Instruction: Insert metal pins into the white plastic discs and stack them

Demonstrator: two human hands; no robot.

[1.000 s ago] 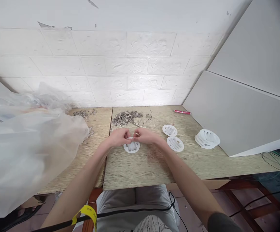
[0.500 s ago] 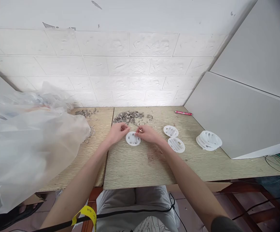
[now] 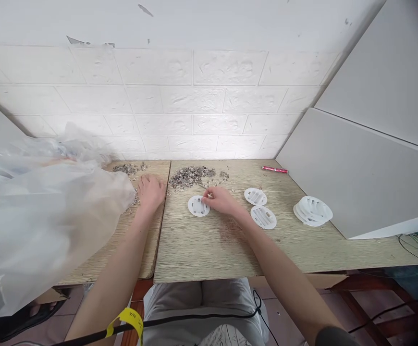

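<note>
The right hand (image 3: pixel 220 199) is curling narrowly over the edge of a white disc (image 3: pixel 196 207) on the surface (image 3: pixel 194 252); the left hand (image 3: pixel 151 193) is hanging fingers-down near scattered metal bits (grip unclear in both). Work is seemingly running partway: two discs (image 3: pixel 263 217) and a stack (image 3: pixel 313 211) are showing fittings, while a heap of metal pieces (image 3: pixel 190 177) is lying loose.

White slotted disc (image 3: pixel 196 207), lying flat; small metal parts (image 3: pixel 190 177) heaped beyond.
</note>
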